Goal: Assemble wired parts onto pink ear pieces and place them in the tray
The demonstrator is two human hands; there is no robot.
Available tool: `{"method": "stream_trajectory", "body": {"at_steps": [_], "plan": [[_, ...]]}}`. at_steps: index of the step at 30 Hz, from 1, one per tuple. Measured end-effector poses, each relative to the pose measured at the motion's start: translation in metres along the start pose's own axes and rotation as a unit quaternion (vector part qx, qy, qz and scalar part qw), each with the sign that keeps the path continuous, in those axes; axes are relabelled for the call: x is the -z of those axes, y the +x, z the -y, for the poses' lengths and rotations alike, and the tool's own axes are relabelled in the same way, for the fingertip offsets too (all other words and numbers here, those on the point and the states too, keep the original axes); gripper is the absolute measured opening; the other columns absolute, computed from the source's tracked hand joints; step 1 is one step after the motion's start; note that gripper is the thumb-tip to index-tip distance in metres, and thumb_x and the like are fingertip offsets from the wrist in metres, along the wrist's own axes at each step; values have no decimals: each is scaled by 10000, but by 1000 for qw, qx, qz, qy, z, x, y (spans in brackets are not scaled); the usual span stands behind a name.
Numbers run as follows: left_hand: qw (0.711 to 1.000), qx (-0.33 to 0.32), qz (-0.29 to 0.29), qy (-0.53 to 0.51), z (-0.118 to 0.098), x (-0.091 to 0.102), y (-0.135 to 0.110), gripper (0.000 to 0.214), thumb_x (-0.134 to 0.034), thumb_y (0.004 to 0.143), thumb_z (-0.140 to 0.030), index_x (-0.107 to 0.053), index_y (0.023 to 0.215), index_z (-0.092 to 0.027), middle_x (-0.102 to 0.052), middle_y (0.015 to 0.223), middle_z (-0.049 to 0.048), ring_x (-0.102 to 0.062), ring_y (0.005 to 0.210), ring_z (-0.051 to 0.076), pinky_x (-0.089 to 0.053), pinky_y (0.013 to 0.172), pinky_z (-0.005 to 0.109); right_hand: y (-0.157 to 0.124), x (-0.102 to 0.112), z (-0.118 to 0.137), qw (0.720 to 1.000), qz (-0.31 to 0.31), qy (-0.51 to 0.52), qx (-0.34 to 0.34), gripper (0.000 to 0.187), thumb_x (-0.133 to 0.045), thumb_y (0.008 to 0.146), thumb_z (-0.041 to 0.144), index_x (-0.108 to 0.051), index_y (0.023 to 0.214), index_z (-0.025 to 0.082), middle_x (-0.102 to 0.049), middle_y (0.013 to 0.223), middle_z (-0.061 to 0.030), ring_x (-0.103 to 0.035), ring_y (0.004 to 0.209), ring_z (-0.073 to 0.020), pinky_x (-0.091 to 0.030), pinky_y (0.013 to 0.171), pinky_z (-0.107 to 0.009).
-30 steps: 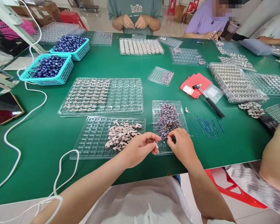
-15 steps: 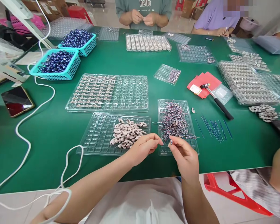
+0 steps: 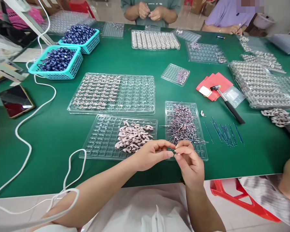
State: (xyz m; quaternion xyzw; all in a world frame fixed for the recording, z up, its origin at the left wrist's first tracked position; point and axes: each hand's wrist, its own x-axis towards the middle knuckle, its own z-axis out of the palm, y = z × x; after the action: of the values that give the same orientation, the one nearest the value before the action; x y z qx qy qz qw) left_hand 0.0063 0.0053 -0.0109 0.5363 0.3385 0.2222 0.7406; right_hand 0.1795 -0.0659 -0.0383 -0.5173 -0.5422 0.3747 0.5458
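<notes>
My left hand [image 3: 151, 154] and my right hand [image 3: 188, 161] meet fingertip to fingertip above the near edge of the green table [image 3: 43, 135]. Both pinch a small part I cannot make out. Just behind them lies a clear tray [image 3: 199, 151] heaped with thin wire-leaded components [image 3: 181, 122]. To its left a second clear tray [image 3: 99, 138] carries a pile of pale pink curved pieces [image 3: 133, 137]. Further back a large clear tray [image 3: 135, 96] has pink pieces set in rows on its left half.
A black-handled hammer [image 3: 228, 104] lies on red paper [image 3: 214, 84] at right, blue pins [image 3: 223, 130] beside it. Two teal baskets [image 3: 56, 62] of blue parts, a phone [image 3: 15, 100] and a white cable [image 3: 26, 145] are at left. Other people's hands [image 3: 151, 11] work at the far edge.
My hands have lifted off the component tray and come together, fingertips now touching. The view has shifted slightly.
</notes>
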Motion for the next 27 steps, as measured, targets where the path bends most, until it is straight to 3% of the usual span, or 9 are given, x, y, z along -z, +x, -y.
{"method": "stream_trajectory", "body": {"at_steps": [6, 10, 15, 19, 21, 23, 27], "plan": [[998, 4, 34, -59, -3, 3, -1, 354, -768, 796, -470, -742, 949, -152, -614, 710, -3, -503, 645, 114, -416, 637, 247, 1, 6, -9, 996, 58, 66, -34, 139, -613, 930, 388, -683, 903, 271, -566, 1048, -81, -579, 1049, -238, -538, 851, -393], [996, 6, 70, -61, -2, 6, 0, 250, -774, 802, -393, -756, 867, -153, -700, 810, 29, -585, 754, 137, -467, 747, 265, 2, 8, -11, 989, 97, 89, -66, 220, -638, 899, 472, -684, 875, 259, -566, 1076, -97, -566, 1090, -261, -530, 877, -418], [998, 14, 57, -22, -3, 8, 0, 165, -744, 795, -310, -728, 801, -146, -646, 719, -1, -525, 663, 104, -430, 639, 216, 2, 9, -8, 983, 121, 126, -57, 118, -632, 926, 377, -706, 952, 289, -582, 1081, -77, -577, 1069, -234, -522, 873, -391], [995, -23, 14, 101, -9, 6, -5, 170, -657, 854, -296, -717, 822, -140, -567, 637, -20, -444, 563, 84, -345, 527, 199, 3, 14, -4, 987, 106, 115, -30, 208, -618, 939, 338, -674, 1135, 293, -599, 1080, -82, -593, 1003, -222, -517, 837, -375], [973, -85, -27, 213, -9, 4, -8, 149, -631, 870, -252, -724, 821, -147, -492, 583, -43, -414, 534, 82, -320, 515, 203, 4, 17, -2, 990, 104, 88, -20, 246, -613, 943, 318, -650, 1184, 289, -606, 1048, -70, -594, 933, -201, -510, 807, -356], [934, -162, -65, 313, -7, 2, -10, 125, -622, 871, -198, -730, 824, -156, -471, 570, -50, -435, 541, 88, -335, 536, 208, 4, 17, 0, 995, 99, 27, -3, 228, -622, 937, 260, -649, 1162, 286, -628, 1004, -49, -596, 898, -182, -501, 788, -331], [866, -264, -107, 410, 2, 0, -10, 112, -617, 880, -162, -727, 859, -156, -535, 592, -34, -484, 554, 100, -350, 542, 211, 5, 13, 1, 989, 68, -116, 61, 191, -635, 905, 125, -659, 1037, 261, -672, 922, -18, -623, 862, -161, -500, 780, -312]]}}
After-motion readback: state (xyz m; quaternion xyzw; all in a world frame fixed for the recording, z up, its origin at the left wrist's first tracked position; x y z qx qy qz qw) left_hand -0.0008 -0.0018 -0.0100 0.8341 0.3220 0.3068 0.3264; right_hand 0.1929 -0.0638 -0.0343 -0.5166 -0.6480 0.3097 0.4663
